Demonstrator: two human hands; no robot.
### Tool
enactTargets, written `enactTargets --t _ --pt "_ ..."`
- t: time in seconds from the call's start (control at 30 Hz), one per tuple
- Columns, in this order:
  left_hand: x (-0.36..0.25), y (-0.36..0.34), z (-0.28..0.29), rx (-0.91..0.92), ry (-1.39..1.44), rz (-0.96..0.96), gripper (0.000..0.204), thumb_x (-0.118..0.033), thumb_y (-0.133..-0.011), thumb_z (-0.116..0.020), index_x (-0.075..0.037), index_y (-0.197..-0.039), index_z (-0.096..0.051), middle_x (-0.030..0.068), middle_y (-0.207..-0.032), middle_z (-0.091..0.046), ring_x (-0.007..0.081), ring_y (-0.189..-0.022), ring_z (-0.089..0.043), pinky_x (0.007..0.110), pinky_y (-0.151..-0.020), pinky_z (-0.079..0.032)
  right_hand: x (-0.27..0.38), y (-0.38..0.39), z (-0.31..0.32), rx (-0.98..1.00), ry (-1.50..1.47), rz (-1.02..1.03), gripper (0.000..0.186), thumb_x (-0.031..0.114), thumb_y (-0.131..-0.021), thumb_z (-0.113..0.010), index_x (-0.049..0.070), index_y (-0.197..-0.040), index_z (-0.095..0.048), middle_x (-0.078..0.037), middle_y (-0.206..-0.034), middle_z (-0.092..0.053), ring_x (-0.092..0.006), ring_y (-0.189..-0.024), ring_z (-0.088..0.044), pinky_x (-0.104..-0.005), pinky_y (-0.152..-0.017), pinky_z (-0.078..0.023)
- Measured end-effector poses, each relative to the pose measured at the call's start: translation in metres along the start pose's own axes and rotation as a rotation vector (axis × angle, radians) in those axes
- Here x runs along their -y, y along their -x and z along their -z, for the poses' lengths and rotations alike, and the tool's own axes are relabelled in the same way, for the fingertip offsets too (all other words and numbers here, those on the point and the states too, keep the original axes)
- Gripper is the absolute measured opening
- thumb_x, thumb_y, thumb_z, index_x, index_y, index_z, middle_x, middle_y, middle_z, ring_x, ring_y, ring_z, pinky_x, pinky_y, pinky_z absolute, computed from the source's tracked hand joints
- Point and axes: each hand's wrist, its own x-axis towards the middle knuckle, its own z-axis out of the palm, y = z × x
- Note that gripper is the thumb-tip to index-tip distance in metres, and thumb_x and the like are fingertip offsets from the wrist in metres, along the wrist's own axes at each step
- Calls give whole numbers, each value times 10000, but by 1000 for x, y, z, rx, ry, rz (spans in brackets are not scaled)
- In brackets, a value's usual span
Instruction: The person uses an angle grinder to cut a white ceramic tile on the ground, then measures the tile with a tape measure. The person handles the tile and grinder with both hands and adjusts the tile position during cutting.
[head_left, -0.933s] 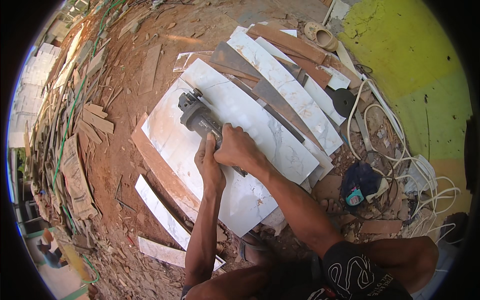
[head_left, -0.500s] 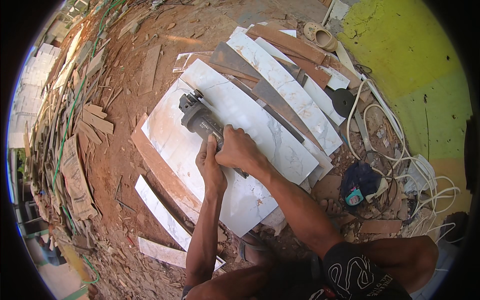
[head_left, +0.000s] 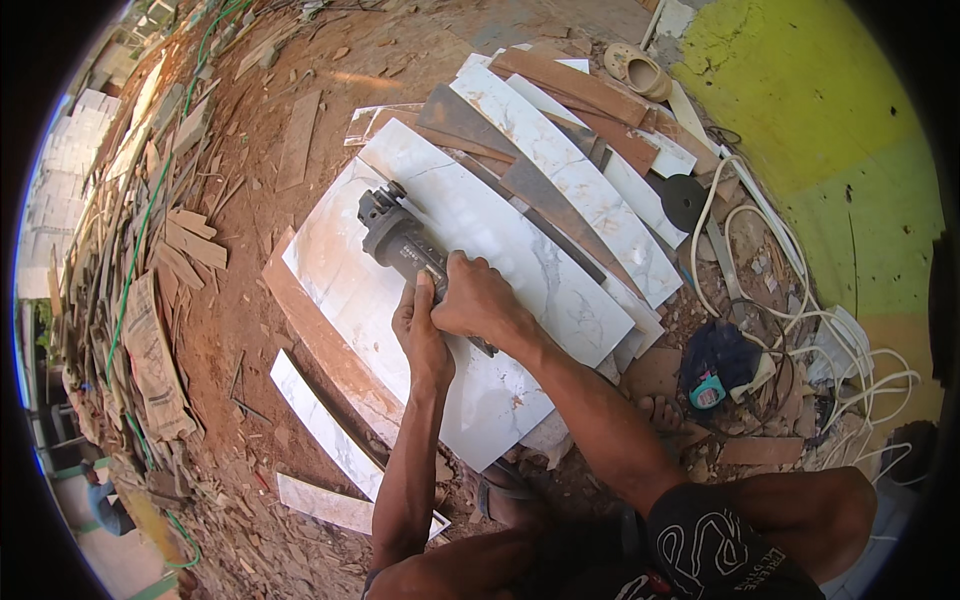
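Both my hands grip a dark power grinder [head_left: 398,238] over a white marble-patterned tile [head_left: 540,350]. My left hand [head_left: 421,328] wraps the lower body with its thumb along the top; my right hand [head_left: 472,298] is closed on it just to the right. The grinder's wheel end points up and away, at the tile's upper-left part, where a thin line runs across the surface. Whether the wheel touches the tile cannot be made out. The tile rests on a brown board [head_left: 285,290], beside a stack of white, grey and brown offcuts [head_left: 590,180].
Loose white strips [head_left: 315,410] lie lower left, a debris pile [head_left: 150,350] at left. At right are a black disc [head_left: 683,204], tangled white cables [head_left: 800,260], a teal tape measure [head_left: 707,392], a clog [head_left: 645,75] and a yellow-green floor [head_left: 800,90]. A person [head_left: 105,505] is at far lower left.
My hands and the grinder have hardly moved, shifting very slightly with the view. The person at the far lower left has changed position.
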Motion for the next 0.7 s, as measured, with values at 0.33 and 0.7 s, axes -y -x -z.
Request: enactTargets --t 0.33,0.7 --pt "1 3 -2 -6 -1 -2 322 -278 -1079 -540 -7 -1226 -633 38 -1058 -691 77 -906 -622 249 -827 -502 -2 3 2 2 -6 8 505 262 -783 -713 -141 -1044 -556 -388 -943 -672 -532 -929 -692 -508 -821 -586" --pt "3 7 -5 -13 -7 -6 353 -277 -1077 -543 10 -1269 -619 47 -1086 -693 82 -922 -628 254 -842 -505 -5 5 1 -2 3 16 515 275 -793 -713 -135 -1059 -550 -395 -993 -664 -533 -971 -680 -510 -841 -579"
